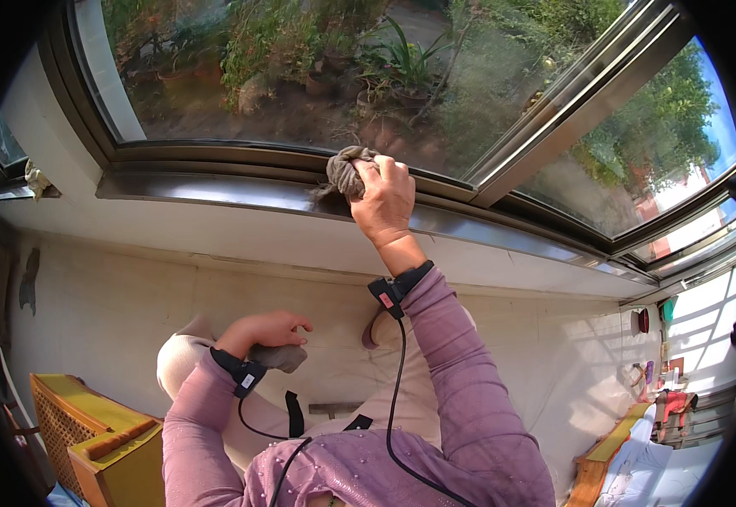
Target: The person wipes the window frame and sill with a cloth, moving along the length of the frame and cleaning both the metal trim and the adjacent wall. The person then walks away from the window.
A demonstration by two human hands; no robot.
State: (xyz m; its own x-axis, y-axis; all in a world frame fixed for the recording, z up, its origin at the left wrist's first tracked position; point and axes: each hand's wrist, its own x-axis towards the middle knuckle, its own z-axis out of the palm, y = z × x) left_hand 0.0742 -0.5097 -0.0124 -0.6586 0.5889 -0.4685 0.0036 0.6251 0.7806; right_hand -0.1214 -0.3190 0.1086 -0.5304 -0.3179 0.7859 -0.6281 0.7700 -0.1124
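My right hand (pixel 383 193) grips a bunched grey-brown cloth (pixel 347 171). It presses the cloth against the lower frame of a sliding window (pixel 234 155), just above the shiny metal sill (pixel 215 188). A loose end of the cloth trails over the sill. Lower down, in front of my left knee, my left hand (pixel 266 329) is bent with its fingers curled. A grey cloth (pixel 282 358) shows under its palm; the fingers' hold on it is partly hidden. Each wrist wears a black strap with a cable.
Potted plants (pixel 406 63) stand outside behind the glass. Left of me is a wooden piece of furniture with woven cane (pixel 98 431). A dark cloth-like strip (pixel 29 282) lies on the pale floor (pixel 120 285). At right is a wooden-edged piece with pale fabric (pixel 628 462).
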